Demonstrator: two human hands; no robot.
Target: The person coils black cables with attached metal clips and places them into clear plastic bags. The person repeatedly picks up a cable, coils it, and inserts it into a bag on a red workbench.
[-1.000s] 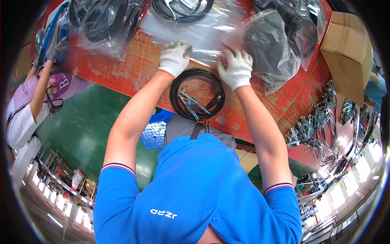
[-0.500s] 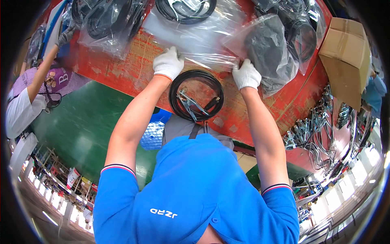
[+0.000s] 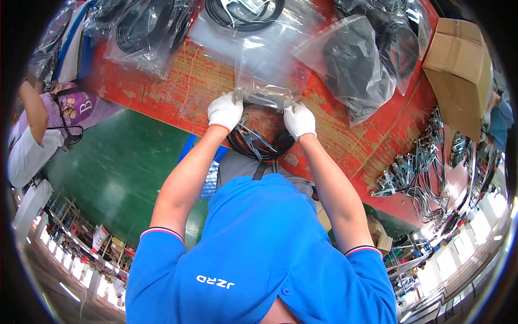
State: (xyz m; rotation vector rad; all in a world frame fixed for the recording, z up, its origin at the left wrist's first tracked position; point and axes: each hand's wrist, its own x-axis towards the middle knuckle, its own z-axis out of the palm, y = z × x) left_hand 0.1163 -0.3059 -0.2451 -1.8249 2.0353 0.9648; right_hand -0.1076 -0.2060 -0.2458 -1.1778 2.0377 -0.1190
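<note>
My left hand (image 3: 225, 112), in a white knit glove, is closed on one side of the open end of a clear plastic bag (image 3: 264, 89). On the opposite side of that edge, my gloved right hand (image 3: 299, 120) also grips the bag. Its near edge lies over the far part of a coiled black cable (image 3: 236, 142) at the table's front edge. Inside the coil, a metal ground clamp (image 3: 254, 140) shows. The fingertips are partly hidden by the gloves and film.
Bagged cable coils (image 3: 135, 32) lie at the far left of the red table (image 3: 178, 89), with more bagged cables (image 3: 350, 54) to the right. Another coil (image 3: 243, 21) rests on flat bags. A cardboard box (image 3: 458, 65) and several clamps (image 3: 404, 173) are at right; a co-worker (image 3: 40, 127) is at left.
Both hands have come closer together, the right moving left and nearer me. The bag's edge has been drawn toward me, over the far part of the coil.
</note>
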